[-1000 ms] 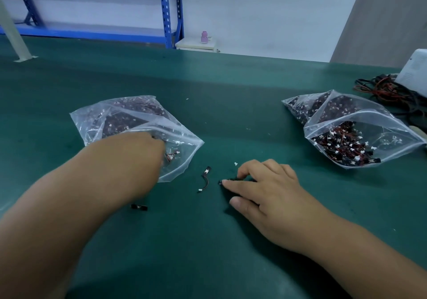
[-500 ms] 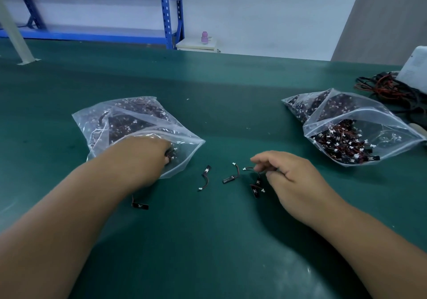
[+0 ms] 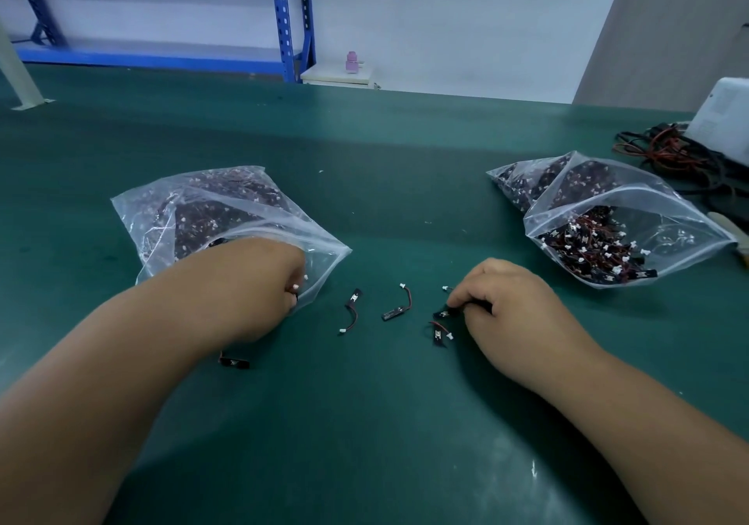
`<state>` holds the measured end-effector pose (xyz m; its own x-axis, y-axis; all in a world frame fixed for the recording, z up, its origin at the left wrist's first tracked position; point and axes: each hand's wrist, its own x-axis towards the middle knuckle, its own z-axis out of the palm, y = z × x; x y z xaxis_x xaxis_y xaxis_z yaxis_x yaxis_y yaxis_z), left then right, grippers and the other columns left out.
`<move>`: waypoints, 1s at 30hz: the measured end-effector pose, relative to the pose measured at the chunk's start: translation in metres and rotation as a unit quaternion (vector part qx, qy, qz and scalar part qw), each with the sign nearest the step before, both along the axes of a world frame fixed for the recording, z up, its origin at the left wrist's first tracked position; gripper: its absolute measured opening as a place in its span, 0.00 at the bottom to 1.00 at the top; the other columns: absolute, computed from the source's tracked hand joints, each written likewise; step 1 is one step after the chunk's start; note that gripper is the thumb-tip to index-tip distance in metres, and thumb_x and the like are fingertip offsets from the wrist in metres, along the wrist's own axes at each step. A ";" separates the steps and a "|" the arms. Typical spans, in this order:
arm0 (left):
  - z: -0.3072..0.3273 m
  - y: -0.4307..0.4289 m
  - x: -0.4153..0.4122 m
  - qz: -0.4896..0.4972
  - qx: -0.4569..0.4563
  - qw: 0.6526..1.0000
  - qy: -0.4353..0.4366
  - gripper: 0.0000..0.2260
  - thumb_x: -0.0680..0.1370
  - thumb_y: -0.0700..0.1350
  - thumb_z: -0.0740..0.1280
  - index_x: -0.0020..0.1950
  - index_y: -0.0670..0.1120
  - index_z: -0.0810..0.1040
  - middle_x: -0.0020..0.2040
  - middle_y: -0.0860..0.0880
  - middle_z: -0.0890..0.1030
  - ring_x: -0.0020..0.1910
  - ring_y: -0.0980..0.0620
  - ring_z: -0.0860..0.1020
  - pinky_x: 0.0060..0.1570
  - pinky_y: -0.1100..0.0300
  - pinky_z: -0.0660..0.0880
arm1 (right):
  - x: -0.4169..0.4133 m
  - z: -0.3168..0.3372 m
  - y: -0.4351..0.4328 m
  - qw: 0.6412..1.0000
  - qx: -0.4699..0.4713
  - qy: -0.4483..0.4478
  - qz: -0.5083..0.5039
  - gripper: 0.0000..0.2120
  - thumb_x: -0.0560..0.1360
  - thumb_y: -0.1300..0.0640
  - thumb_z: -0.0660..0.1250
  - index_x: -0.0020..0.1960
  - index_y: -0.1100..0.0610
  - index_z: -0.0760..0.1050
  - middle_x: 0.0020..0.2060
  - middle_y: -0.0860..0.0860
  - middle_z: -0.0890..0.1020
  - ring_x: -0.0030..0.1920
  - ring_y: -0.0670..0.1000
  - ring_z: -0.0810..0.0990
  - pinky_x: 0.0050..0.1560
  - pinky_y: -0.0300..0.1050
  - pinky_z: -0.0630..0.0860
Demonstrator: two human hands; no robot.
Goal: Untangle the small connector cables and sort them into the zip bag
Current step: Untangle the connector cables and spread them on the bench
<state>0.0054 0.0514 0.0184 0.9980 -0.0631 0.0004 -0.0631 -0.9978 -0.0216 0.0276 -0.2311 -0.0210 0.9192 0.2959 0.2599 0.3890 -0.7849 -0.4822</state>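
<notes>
Our right hand [image 3: 506, 313] has slid right, uncovering loose cables [image 3: 395, 305], and now pinches one cable [image 3: 446, 313] near centre. Left hand [image 3: 259, 285] in left zip bag [image 3: 170, 216] mouth, grip hidden. Sorting underway.

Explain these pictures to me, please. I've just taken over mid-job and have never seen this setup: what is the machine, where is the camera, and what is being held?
There is no machine. These are a person's two bare hands, filmed by one head-worn camera looking down at a green table. The left hand is at the mouth of the left zip bag; its fingertips are hidden, so I cannot tell what it holds. The right hand pinches a small connector cable. More loose cables lie on the table near the hands. The right zip bag lies open, with many cables inside. At the far right are tangled wires and a white device.
</notes>
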 end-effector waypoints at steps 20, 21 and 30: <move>0.004 -0.003 -0.005 -0.034 0.007 0.998 0.060 0.03 0.76 0.51 0.66 0.45 0.56 0.72 0.45 0.58 0.75 0.46 0.56 0.75 0.47 0.56 0.74 | -0.012 0.012 0.000 0.995 -0.006 -0.014 0.099 0.06 0.65 0.55 0.66 0.40 0.46 0.80 0.41 0.39 0.79 0.47 0.46 0.77 0.52 0.51 0.74; 0.004 -0.003 -0.006 -0.036 0.008 0.997 0.063 0.03 0.77 0.51 0.66 0.46 0.56 0.72 0.45 0.58 0.75 0.46 0.56 0.75 0.47 0.56 0.74 | -0.012 0.011 0.001 0.992 -0.019 -0.019 0.121 0.05 0.67 0.53 0.68 0.41 0.45 0.81 0.41 0.39 0.78 0.47 0.46 0.76 0.52 0.52 0.73; 0.007 -0.012 -0.013 -0.080 -0.017 0.991 0.108 0.03 0.77 0.53 0.67 0.45 0.57 0.74 0.41 0.61 0.74 0.40 0.63 0.73 0.37 0.63 0.68 | -0.004 0.003 0.010 0.995 -0.021 -0.012 0.101 0.02 0.74 0.52 0.72 0.46 0.46 0.81 0.41 0.41 0.77 0.48 0.47 0.75 0.56 0.54 0.72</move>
<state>-0.0072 0.0398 0.0253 0.9526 -0.2236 -0.2063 -0.2193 -0.9747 0.0437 0.0238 -0.2215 -0.0178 0.8332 0.4856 0.2646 0.5524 -0.7081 -0.4399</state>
